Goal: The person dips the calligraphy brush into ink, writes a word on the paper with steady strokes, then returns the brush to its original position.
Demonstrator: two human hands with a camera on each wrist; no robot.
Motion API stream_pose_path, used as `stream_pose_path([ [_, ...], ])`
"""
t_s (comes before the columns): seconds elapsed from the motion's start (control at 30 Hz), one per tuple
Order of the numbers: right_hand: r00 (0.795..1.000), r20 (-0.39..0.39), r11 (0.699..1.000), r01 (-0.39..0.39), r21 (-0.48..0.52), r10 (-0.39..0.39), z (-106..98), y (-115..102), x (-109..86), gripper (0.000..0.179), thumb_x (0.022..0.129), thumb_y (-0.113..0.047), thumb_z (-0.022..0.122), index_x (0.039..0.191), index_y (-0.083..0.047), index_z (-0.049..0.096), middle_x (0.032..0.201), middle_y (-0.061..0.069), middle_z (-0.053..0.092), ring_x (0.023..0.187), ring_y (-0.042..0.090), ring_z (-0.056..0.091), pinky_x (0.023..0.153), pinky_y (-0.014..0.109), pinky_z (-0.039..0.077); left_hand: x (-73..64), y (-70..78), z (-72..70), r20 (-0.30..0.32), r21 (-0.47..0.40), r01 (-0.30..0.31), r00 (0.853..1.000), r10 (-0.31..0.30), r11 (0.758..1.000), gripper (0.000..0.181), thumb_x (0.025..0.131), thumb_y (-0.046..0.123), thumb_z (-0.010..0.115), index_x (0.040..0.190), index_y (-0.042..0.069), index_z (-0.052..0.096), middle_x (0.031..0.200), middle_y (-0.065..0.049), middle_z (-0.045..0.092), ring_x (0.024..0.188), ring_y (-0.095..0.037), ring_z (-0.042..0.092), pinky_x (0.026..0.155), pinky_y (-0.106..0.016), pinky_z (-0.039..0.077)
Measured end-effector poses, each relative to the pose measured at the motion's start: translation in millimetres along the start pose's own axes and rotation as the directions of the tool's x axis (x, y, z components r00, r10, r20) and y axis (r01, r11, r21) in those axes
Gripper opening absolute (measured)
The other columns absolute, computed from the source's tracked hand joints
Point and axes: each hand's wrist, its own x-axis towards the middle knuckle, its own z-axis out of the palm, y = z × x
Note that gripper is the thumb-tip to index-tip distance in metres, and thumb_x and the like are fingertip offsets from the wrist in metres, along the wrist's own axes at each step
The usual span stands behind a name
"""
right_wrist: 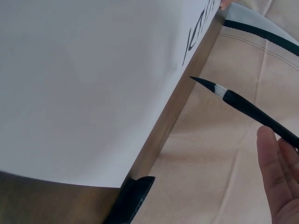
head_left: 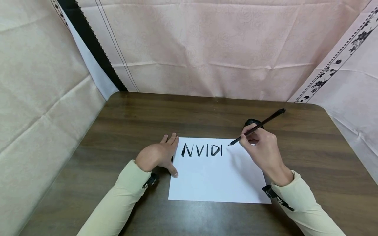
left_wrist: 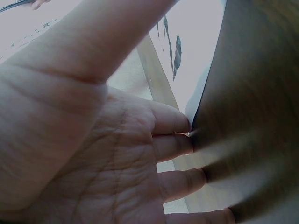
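A sheet of white paper (head_left: 218, 180) lies on the wooden table, with the black painted letters "NVIDI" (head_left: 202, 150) along its upper part. My right hand (head_left: 262, 149) pinches a black-handled writing brush (head_left: 263, 122). The brush tip, dark with a pale band behind it, points down close over the paper, right of the last letter; in the right wrist view the brush (right_wrist: 252, 109) slants in from the right. My left hand (head_left: 159, 154) rests at the paper's left edge with fingers extended, thumb over the sheet; fingertips (left_wrist: 184, 179) meet the table in the left wrist view.
A black, rounded object (head_left: 250, 121) sits just behind my right hand at the paper's upper right corner, partly hidden. Pale cloth (head_left: 206, 49) hangs beyond the table's far edge and down both sides. The brown tabletop (head_left: 88, 177) surrounds the paper.
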Motion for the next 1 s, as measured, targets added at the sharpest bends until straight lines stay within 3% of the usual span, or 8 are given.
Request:
stream_pose_path([
  [1.0,0.999,0.023,1.000,0.026,0.006,-0.026,5.4,3.3,-0.9,0.014,0.092,0.010,0.066,0.100,-0.001,0.070,0.093,0.009,0.073,0.081,0.022,0.076,0.075,0.002,0.049,-1.2,0.0,0.9,-0.013,-0.024,-0.004,1.000,0.004,1.000,0.139,0.079,0.048,0.094,0.170,0.005,-0.003,0.176,-0.013,-0.014,0.162,-0.038,-0.009,0.123,-0.059,0.031],
])
